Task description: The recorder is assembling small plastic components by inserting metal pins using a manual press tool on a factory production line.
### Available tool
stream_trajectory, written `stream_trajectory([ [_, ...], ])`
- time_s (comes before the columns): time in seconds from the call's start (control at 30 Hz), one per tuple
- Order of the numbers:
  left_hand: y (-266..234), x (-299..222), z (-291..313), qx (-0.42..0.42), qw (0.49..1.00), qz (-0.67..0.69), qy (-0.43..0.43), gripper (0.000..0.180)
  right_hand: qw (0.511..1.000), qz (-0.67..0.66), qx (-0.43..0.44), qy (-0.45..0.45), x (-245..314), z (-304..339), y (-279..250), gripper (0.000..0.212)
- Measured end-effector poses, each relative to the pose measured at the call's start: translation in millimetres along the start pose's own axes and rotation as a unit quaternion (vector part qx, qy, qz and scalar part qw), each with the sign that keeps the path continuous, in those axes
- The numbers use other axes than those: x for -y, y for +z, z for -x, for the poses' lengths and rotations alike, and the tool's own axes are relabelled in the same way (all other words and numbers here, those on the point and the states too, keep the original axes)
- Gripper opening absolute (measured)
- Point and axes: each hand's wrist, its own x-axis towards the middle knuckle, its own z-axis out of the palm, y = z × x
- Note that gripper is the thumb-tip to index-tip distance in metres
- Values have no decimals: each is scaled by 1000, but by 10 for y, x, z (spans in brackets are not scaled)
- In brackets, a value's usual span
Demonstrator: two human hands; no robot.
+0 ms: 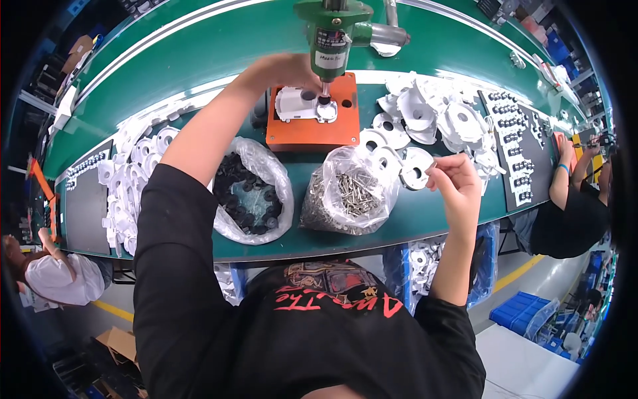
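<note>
My left hand (292, 69) reaches up to the green press (330, 60), beside its spindle; the press head hides its fingers. Under the spindle, a white plastic part (292, 105) lies on an orange fixture block (282, 138), with a dark round piece (323, 101) at the spindle's tip. At the right, my right hand (457, 181) is closed in a pinch, thumb against forefinger. What it pinches, if anything, is too small to make out. Right beside these fingertips lies a white disc-shaped part (413, 159) with a dark centre hole.
Before the fixture stand a clear bag (316, 209) of metal screws or pins and a bag (284, 193) of black rings. White parts (458, 123) pile up at the right, more (126, 193) at the left. Dark trays (515, 193) hold small parts. Other people sit at both sides.
</note>
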Motion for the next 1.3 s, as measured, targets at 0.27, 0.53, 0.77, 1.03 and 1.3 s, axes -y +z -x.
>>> stream_trajectory([
  [0.27, -17, 157, -199, 108, 993, 23, -45, 11, 999, -11, 15, -27, -92, -327, 182, 13],
  [0.53, 34, 316, -151, 30, 999, 21, -10, 21, 996, 26, 81, -36, -305, -941, 725, 13],
  [0.77, 393, -178, 544, -210, 966, -24, -147, 28, 994, 69, 68, -44, -737, -1367, 1137, 15],
  [1.03, 920, -50, 899, -345, 907, -232, 64, 48, 973, 161, 90, -141, -701, -1396, 1339, 21],
  [1.3, 948, -23, 889, -361, 899, -244, 55, 51, 964, 197, 105, -146, -674, -1358, 1311, 19],
])
